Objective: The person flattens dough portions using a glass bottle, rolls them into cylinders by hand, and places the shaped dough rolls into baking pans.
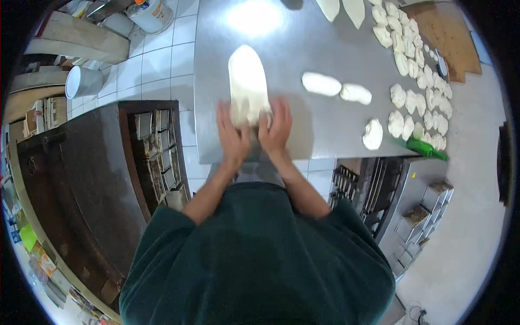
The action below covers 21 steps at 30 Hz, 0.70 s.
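A long flattened dough piece [248,81] is pressed on the tabletop [325,124] under both open palms, left hand [232,135] and right hand [275,130]; more even rolling seems needed.

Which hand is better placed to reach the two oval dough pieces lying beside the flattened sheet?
Right, probably. The right hand rests on the near end of the flattened dough sheet, on the side where the oval dough pieces lie. The left hand would have to cross over it.

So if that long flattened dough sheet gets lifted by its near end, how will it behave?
The dough sheet looks thin and soft, so it would probably droop and stretch. It lies flat on the steel table, so it may cling slightly. It is unlikely to roll.
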### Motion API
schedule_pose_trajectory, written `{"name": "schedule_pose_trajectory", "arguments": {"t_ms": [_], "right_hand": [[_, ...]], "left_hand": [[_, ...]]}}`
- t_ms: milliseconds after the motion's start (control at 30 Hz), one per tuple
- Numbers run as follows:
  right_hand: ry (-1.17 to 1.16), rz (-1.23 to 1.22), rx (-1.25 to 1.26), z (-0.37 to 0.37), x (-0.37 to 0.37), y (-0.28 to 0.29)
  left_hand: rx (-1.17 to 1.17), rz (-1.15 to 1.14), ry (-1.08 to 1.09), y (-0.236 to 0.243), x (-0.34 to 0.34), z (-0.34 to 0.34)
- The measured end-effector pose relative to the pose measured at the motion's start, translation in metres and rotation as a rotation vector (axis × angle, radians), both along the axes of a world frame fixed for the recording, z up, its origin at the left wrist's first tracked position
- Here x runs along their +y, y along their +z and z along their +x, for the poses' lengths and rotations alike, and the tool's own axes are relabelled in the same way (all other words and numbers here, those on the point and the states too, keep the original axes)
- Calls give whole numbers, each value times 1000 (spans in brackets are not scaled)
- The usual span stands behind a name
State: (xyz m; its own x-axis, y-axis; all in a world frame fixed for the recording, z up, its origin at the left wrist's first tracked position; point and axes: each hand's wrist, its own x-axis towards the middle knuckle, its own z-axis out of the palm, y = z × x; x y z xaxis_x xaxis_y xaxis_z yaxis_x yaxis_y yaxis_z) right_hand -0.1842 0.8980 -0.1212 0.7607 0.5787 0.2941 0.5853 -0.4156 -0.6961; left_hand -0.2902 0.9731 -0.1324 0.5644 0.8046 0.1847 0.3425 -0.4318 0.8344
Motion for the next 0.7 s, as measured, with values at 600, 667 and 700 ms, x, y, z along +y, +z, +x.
{"name": "schedule_pose_trajectory", "arguments": {"t_ms": [600, 667, 700], "right_hand": [[61, 69, 167, 86, 128, -1], [84, 100, 172, 86, 108, -9], [111, 143, 164, 86, 97, -16]], "left_hand": [[0, -62, 68, 12, 111, 115], [-54, -42, 59, 6, 98, 107], [-120, -7, 51, 1, 94, 101]]}}
